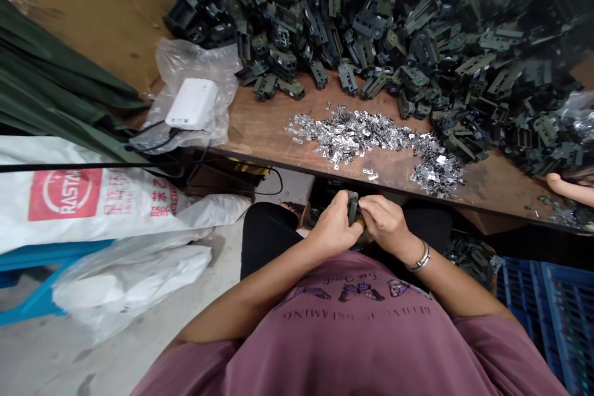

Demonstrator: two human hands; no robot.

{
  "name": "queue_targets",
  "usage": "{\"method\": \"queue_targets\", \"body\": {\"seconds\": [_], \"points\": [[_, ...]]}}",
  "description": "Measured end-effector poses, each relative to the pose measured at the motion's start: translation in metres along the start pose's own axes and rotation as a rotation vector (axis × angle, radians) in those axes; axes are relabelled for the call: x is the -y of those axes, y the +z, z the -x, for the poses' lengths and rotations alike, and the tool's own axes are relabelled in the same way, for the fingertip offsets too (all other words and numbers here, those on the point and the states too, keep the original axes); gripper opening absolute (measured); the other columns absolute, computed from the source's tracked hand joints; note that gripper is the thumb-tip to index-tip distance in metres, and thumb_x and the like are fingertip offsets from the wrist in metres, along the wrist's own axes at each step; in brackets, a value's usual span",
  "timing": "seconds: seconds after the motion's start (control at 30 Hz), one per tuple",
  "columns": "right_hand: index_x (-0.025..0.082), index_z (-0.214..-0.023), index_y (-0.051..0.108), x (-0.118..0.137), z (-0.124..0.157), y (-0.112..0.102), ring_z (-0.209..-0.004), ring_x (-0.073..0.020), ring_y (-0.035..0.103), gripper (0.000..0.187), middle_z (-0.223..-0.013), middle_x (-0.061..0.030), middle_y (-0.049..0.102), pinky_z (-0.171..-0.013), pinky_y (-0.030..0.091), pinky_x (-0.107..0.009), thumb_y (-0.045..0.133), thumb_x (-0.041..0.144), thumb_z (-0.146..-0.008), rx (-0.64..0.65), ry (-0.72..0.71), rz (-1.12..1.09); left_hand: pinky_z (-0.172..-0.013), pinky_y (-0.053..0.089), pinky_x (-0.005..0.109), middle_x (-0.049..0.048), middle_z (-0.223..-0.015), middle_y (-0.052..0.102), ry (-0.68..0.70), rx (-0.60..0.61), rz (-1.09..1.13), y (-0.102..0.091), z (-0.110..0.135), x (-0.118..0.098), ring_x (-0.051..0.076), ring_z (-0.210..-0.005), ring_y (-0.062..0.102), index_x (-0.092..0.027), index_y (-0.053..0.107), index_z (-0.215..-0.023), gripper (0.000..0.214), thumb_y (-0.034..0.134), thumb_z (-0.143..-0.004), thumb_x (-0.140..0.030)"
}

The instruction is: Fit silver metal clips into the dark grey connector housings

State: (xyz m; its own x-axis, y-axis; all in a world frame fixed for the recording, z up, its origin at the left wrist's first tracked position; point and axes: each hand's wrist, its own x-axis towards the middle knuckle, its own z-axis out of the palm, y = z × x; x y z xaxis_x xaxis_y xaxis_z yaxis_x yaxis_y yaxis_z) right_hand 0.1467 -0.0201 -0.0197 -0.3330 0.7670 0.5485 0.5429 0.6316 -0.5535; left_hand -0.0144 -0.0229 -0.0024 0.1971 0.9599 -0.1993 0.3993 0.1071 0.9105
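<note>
My left hand [335, 228] is closed around a dark grey-green plastic part [352, 204], held upright over my lap just off the table's front edge. My right hand [384, 223] is close against it, fingertips pinched at the part's right side; whatever small piece they may hold is hidden. A bit of yellow shows between the hands, too small to name. Beyond them, small shiny metal plates [348, 133] lie in a loose heap on the brown table [260, 117]. Behind that rises a big pile of similar dark plastic parts [371, 25].
A white box-shaped device [192, 104] with a black cable lies on clear plastic at the left. White printed sacks [130, 198] rest over a blue stool [37, 297]. Blue crates [557, 309] stand at lower right. Another person's hand [568, 189] reaches in from the right edge.
</note>
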Motion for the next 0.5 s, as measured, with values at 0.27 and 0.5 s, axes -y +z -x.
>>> {"method": "queue_targets", "body": {"seconds": [0.27, 0.5], "points": [[0.025, -0.117, 0.067, 0.0, -0.002, -0.021, -0.088, -0.0183, 0.07, 0.026, -0.112, -0.0093, 0.071, -0.071, 0.062, -0.032, 0.061, 0.024, -0.091, 0.008, 0.203, -0.231, -0.068, 0.038, 0.03, 0.0005, -0.078, 0.054, 0.162, 0.008, -0.016, -0.014, 0.001, -0.006, 0.017, -0.073, 0.049, -0.021, 0.052, -0.081, 0.029, 0.074, -0.07, -0.036], [0.021, -0.098, 0.07, 0.003, 0.019, -0.02, -0.069, -0.0166, 0.07, 0.013, -0.083, -0.0045, 0.074, -0.064, 0.058, -0.029, 0.061, 0.023, -0.09, 0.056, 0.309, -0.203, -0.074, 0.039, 0.03, 0.0004, -0.069, 0.049, 0.213, -0.206, 0.07, -0.026, 0.003, -0.009, 0.016, -0.07, 0.046, -0.02, 0.05, -0.064, 0.026, 0.064, -0.081, -0.034]]}}
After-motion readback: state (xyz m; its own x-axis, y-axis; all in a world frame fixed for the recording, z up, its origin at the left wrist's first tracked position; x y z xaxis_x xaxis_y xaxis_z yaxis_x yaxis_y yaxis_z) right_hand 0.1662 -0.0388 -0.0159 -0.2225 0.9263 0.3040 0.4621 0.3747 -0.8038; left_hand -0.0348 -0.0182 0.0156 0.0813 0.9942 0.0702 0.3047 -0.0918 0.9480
